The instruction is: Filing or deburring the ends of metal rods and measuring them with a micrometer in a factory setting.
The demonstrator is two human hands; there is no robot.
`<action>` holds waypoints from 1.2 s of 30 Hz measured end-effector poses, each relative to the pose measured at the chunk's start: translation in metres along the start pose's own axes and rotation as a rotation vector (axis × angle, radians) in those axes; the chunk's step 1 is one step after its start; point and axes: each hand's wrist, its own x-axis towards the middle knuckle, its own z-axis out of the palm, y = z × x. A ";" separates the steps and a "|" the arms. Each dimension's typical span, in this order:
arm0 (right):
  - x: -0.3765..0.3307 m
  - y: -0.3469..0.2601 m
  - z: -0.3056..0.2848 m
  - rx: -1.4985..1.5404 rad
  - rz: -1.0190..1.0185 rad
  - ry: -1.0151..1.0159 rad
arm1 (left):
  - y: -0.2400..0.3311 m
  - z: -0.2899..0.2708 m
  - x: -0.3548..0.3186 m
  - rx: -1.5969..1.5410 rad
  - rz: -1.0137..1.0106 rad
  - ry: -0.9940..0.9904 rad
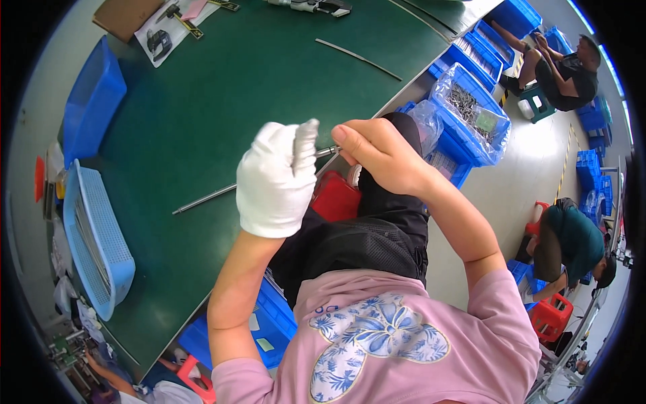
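Observation:
A thin metal rod (208, 199) slants across in front of me, its far left end over the green tabletop. My left hand (276, 178), in a white glove, is closed around the rod's middle. At the rod's right end, my bare right hand (380, 151) grips it with thumb and curled fingers. Between the two hands a short stretch of rod with a stepped, shiny surface shows. The tip inside my right hand is hidden. Farther off, another thin rod (360, 59) lies alone on the table.
On the left stand a light blue basket (124, 262) of long rods and a blue bin (94, 101). Measuring tools (158, 42) lie on paper at the back left. To the right, a blue crate (494, 151) holds bagged small metal parts. Two people sit beyond it.

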 end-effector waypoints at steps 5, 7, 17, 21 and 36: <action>-0.003 0.001 -0.003 -0.036 -0.033 0.105 | 0.014 -0.015 -0.037 -0.282 0.059 -0.018; -0.002 0.000 0.000 -0.074 -0.101 0.132 | 0.025 -0.010 -0.042 -0.698 -0.457 -0.226; 0.002 0.006 -0.024 -0.447 -0.522 0.210 | 0.012 -0.004 -0.036 -1.568 -0.939 0.092; 0.097 0.012 -0.084 -0.605 -0.214 0.542 | -0.005 -0.015 -0.036 -1.568 -0.758 0.170; 0.210 0.003 -0.134 -1.124 -0.015 0.203 | -0.010 -0.018 -0.038 -1.602 -0.677 0.127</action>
